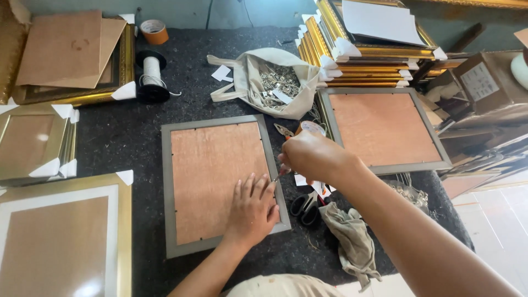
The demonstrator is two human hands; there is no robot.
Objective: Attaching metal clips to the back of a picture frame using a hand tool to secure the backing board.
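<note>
Grey framing runs round a picture frame [220, 184] lying face down in the middle of the table [126, 137], its brown backing board up. The left hand [252, 212] lies flat with fingers spread on the board near the frame's right edge, gripping nothing. The right hand [313, 157] is clenched around a small tool whose tip meets that right edge just above the left fingertips; what sort of tool it is I cannot make out. Just off the frame's right side lie black-handled scissors [305, 206] and a crumpled rag [352, 239], so that side is tight. A second grey frame [385, 129] lies well apart to the right, a stack of gold frames [363, 55] behind it. An open cloth bag of metal fittings [272, 82] sits just beyond the top edge. To the left a strip of bare dark felt stays open before more gold frames [66, 236], a spool of cord [151, 74] and a tape roll [154, 30]
</note>
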